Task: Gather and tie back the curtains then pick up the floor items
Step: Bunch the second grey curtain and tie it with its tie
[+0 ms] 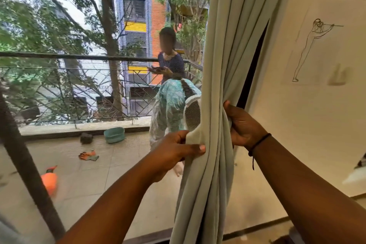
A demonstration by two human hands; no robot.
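Observation:
A pale grey-green curtain [233,49] hangs bunched in long folds at the right side of a screened window. My left hand [174,149] pinches the curtain's left edge at about waist height. On the other side, my right hand [244,125] wraps around the gathered folds, a dark cord bracelet on its wrist. The two hands squeeze the fabric into a narrow bundle between them. Below the hands the curtain falls loosely toward the floor. No tie-back is visible.
Beyond the mesh is a balcony with a railing [79,57], two people [170,61], a teal tub [114,134], orange gloves [89,155] and an orange sprayer [49,180]. A cream wall with a line drawing [309,49] stands to the right. A dark frame post [23,156] crosses the left.

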